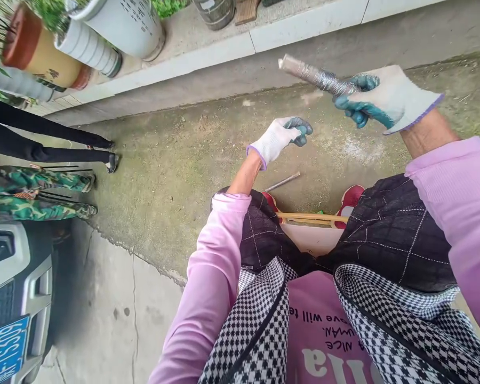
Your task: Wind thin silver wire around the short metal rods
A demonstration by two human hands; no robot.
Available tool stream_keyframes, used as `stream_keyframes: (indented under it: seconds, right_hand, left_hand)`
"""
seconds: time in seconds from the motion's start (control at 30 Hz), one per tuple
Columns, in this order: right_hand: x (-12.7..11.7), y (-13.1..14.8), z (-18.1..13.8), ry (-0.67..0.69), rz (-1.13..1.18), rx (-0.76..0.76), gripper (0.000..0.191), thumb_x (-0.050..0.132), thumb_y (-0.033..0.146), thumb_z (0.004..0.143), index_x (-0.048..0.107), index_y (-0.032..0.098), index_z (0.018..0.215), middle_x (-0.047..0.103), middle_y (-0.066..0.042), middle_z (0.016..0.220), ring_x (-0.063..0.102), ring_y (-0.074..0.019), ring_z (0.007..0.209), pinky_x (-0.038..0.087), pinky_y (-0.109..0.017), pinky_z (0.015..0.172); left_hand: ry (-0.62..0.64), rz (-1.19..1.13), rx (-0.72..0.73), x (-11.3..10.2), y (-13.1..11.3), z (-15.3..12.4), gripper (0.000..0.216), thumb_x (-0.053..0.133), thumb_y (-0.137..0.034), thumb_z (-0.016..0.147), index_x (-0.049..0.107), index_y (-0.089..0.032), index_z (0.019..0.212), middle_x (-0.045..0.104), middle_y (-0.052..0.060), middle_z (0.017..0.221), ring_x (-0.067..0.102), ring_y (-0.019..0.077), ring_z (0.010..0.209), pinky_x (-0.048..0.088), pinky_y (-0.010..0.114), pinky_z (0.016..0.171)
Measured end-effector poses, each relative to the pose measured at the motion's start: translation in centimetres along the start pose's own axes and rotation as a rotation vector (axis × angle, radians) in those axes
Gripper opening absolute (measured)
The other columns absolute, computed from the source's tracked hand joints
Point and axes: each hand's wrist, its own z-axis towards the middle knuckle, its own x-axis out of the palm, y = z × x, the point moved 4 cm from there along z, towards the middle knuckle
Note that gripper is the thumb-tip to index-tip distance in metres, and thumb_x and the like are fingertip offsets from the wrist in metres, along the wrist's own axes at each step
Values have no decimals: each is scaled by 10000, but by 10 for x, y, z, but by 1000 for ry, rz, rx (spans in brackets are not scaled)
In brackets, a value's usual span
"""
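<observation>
My right hand [370,100], in a white glove with a green-coated palm, is wrapped round a stick wound with silvery wire [328,81]. The stick points up and to the left, and its pale end sticks out past the winding. Lower and to the left, my left hand [288,136] wears a matching glove. Its fingers are curled together, and whatever may be between them is too thin or hidden to make out. A thin rod [282,182] lies on the ground below my left hand, near my red shoe [269,201].
A low tiled ledge [208,56] runs across the top, bearing several plant pots [122,26]. Two people's legs [44,154] stand at the left, above a parked car [18,298]. A yellowish band-like strip [312,217] and a pale board [310,237] are between my knees.
</observation>
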Motion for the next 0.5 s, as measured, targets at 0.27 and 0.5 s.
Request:
stream_keyframes:
  seconds: [0.27, 0.5]
  right_hand:
    - [33, -24, -9, 729, -210, -11, 286, 1035, 416, 1030, 828, 221, 1003, 674, 14, 761, 549, -157, 674, 464, -315, 638]
    - [38, -28, 23, 424, -988, 71, 218, 830, 358, 1138, 817, 178, 1016, 836, -157, 955, 709, -267, 878, 485, -452, 860]
  left_hand:
    - [-61, 153, 15, -21, 15, 1, 409, 608, 109, 1066, 779, -200, 859, 791, -8, 855, 647, 150, 882, 565, 340, 1000]
    - [-37, 188, -88, -9, 23, 6, 339, 747, 7, 1045, 756, -242, 815, 751, -6, 705, 577, 165, 816, 526, 445, 957]
